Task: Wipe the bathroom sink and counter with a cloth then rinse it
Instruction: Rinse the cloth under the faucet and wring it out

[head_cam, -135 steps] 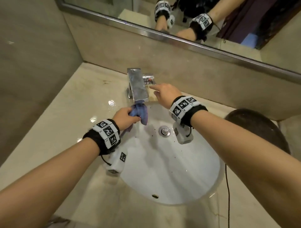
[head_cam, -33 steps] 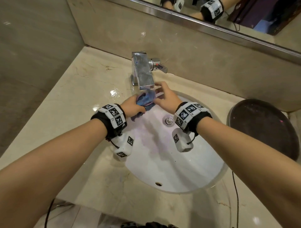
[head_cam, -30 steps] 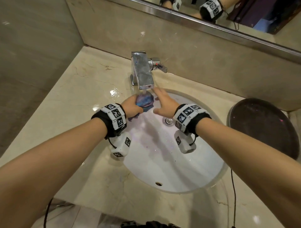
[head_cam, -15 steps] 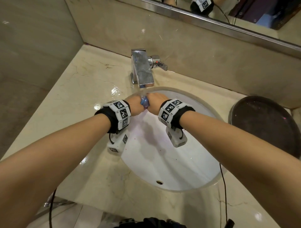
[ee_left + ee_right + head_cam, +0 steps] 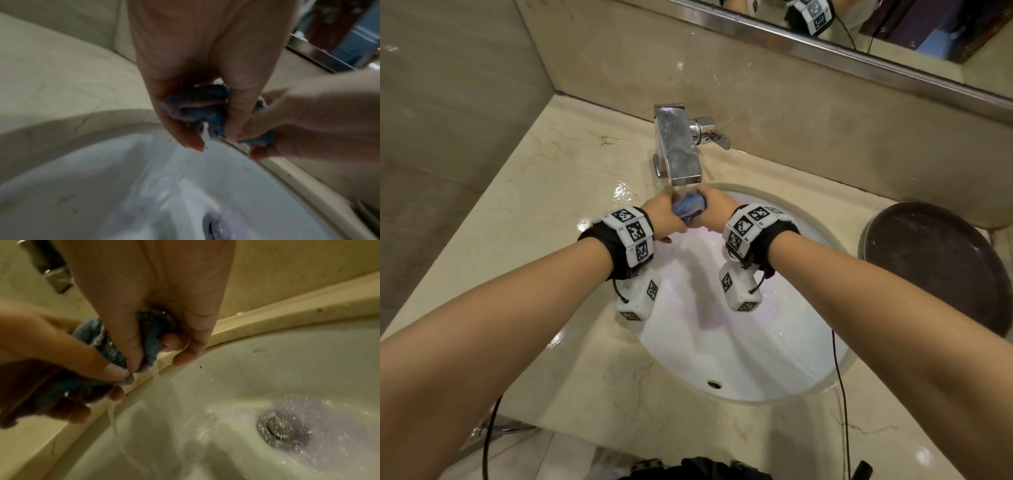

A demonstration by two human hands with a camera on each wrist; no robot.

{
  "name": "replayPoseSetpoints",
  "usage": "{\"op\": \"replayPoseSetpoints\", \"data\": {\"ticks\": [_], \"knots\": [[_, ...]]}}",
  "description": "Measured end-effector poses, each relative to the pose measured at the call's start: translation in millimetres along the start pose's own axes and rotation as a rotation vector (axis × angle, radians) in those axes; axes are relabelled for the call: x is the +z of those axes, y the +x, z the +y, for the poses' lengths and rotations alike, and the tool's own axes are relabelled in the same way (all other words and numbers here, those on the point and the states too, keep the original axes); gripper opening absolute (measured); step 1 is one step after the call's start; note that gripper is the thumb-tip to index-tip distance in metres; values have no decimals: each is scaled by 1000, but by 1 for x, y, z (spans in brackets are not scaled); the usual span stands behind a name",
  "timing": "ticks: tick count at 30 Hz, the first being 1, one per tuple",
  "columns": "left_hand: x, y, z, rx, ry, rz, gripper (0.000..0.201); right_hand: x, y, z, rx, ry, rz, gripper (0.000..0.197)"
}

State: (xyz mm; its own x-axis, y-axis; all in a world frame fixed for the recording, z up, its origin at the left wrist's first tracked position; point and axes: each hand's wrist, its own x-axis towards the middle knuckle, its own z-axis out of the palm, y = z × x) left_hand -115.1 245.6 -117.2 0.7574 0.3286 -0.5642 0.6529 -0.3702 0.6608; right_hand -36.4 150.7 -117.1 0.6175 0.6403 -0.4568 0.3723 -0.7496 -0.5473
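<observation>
A wet blue cloth (image 5: 690,207) is bunched up under the spout of the chrome faucet (image 5: 678,147), over the far rim of the white sink (image 5: 750,349). My left hand (image 5: 661,219) grips its left end and my right hand (image 5: 717,209) grips its right end. In the left wrist view the cloth (image 5: 197,108) sits in the curled fingers of my left hand (image 5: 207,113). The right wrist view shows my right hand (image 5: 156,345) squeezing the cloth (image 5: 152,331), with water streaming from it into the basin toward the drain (image 5: 281,428).
The beige marble counter (image 5: 544,192) surrounds the sink and has wet patches left of the faucet. A dark round tray (image 5: 941,267) lies on the counter at the right. A mirror (image 5: 893,24) runs along the back wall. Cables hang near the front edge.
My right hand left the faucet handle and joined the left on the cloth. Both hands have closed round it under the spout and water now runs from it.
</observation>
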Motion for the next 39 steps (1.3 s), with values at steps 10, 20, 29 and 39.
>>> {"op": "replayPoseSetpoints", "data": {"ticks": [10, 20, 29, 39], "knots": [[-8, -6, -21, -11, -361, -31, 49, 3, -9, 15, 182, 670, 0, 28], [-4, -5, -20, 26, -555, 14, 16, 2, -11, 11, 171, 748, 7, 33], [-14, 0, -29, 38, -603, 86, 23, 0, -23, 10, 247, 603, -69, 29], [-16, 1, -25, 232, -280, 203, 28, -1, -29, 14, 196, 710, 22, 11]]}}
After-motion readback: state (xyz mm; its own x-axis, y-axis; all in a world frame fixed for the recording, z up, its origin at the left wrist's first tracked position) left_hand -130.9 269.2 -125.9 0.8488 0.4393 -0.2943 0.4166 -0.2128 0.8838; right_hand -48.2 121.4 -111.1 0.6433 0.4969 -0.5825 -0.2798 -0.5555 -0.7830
